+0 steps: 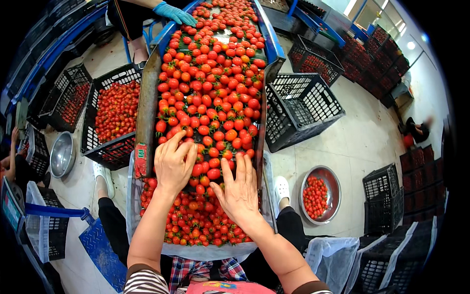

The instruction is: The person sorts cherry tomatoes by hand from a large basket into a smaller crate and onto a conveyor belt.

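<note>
A crate (115,115) of tomatoes is seen at nine o'clock. The left hand (174,164) and right hand (238,193) are laid flat, fingers spread, on tomatoes (210,98) along the chute (147,108). Tomatoes may be crushed if pressed hard, or spilled over the bag (205,251) rim.

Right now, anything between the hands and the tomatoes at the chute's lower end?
Nothing visible. The left hand and right hand both lie flat, fingers spread, directly on the tomatoes where the chute spills into the lined container below. Another person's gloved hand is far up the chute.
</note>
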Motion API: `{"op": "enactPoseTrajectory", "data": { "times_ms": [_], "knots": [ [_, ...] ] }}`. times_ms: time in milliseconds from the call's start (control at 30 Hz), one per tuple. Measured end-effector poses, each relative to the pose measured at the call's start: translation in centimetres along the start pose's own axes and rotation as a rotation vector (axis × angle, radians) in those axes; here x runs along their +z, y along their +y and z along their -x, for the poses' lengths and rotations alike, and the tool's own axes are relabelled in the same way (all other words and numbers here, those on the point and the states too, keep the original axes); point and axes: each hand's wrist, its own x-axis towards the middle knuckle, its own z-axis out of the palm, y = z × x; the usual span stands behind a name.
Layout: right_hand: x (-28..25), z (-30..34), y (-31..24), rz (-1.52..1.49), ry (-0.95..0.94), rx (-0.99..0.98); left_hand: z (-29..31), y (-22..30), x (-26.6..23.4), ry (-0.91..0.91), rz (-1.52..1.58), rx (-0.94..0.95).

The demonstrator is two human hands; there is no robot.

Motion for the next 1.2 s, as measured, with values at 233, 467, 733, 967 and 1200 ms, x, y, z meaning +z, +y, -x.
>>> {"op": "enactPoseTrajectory", "data": {
  "times_ms": [233,467,733,967,1200],
  "knots": [
    [0.3,-0.1,-0.9,0.034,-0.074,0.006,-8.4,0.5,5.5,0.089,-0.374,-0.189],
    [1.3,0.7,-0.4,0.040,-0.130,0.054,-4.4,3.0,5.7,-0.208,-0.202,0.285],
    [1.1,0.5,-0.2,0.096,-0.034,-0.040,4.1,0.4,-0.3,-0.402,-0.114,0.143],
    [0.2,0.2,-0.8,-0.030,0.065,-0.040,-6.3,-2.7,1.3,0.302,-0.318,0.063],
    [1.1,0.6,-1.1,0.074,-0.075,0.015,-12.2,6.5,9.4,-0.075,-0.191,-0.073]
  ]
}}
